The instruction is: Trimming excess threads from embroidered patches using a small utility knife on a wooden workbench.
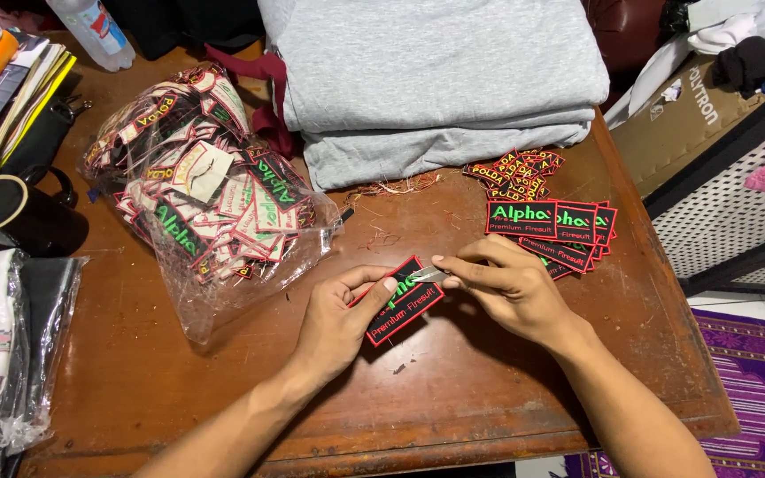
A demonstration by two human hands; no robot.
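Observation:
My left hand (340,320) holds a black embroidered patch (403,304) with a red border and green and red lettering, tilted above the wooden table (453,389). My right hand (508,288) pinches a small metal blade (428,275) whose tip rests on the patch's upper edge. Just beyond my right hand lies a pile of like patches (549,228), with smaller red and yellow patches (517,172) behind them.
A clear plastic bag (205,199) full of mixed patches lies at the left centre. Folded grey cloth (436,80) is stacked at the back. A black mug (11,212), books (2,80) and a plastic bottle (90,31) stand at the far left. Loose thread scraps (391,188) litter the table.

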